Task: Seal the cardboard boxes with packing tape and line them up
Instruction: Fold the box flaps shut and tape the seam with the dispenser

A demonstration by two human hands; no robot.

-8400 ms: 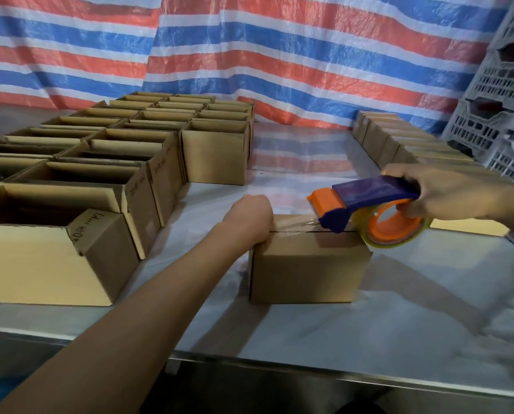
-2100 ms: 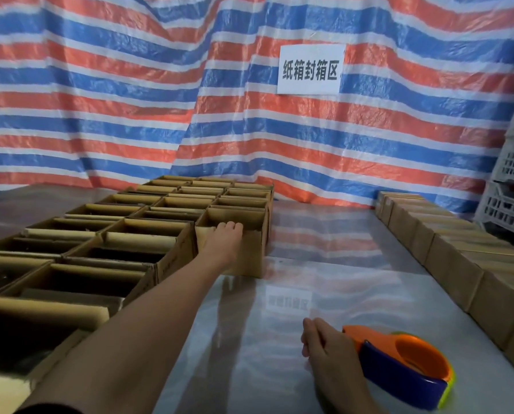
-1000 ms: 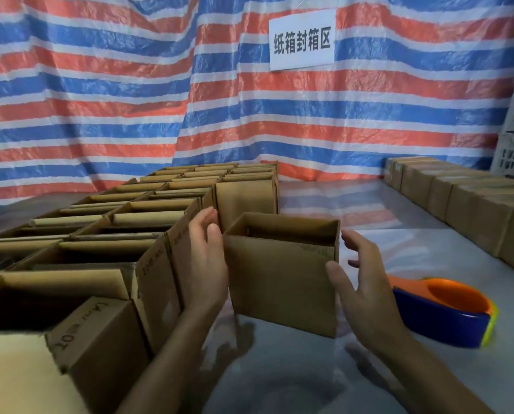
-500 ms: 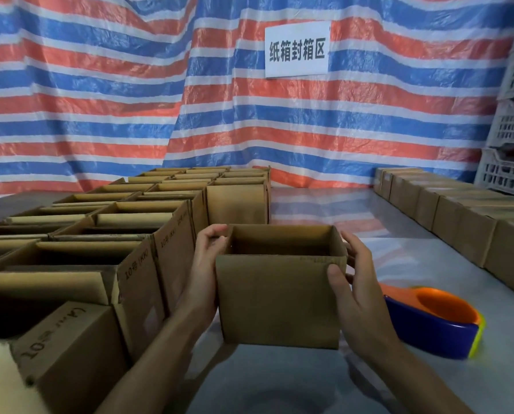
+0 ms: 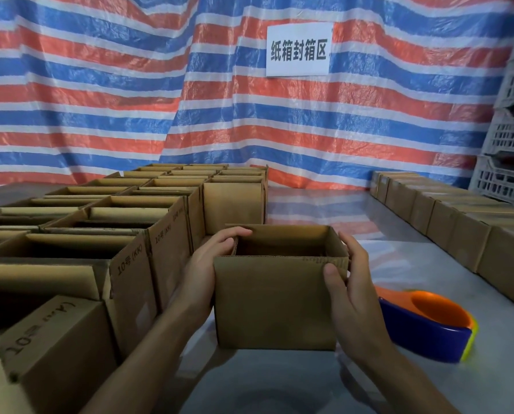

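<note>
An open cardboard box [image 5: 273, 303], taken from the block of unsealed boxes [image 5: 130, 219], now sits between both hands near the front edge of the worktop [image 5: 279, 383]. The left hand [image 5: 205, 270] now grips its left rim; the right hand [image 5: 351, 294], off the tape dispenser [image 5: 423, 327], clasps its right corner.

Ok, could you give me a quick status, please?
Left hand and right hand grip open box. Top unsealed. Tape dispenser lies beside it, untouched.

Dim light falling throughout; tabletop [image 5: 309, 210] mirroring the striped tarp [image 5: 100, 85], soft shadow pooling at its near edge; frame edges bowing, corners softening.
</note>
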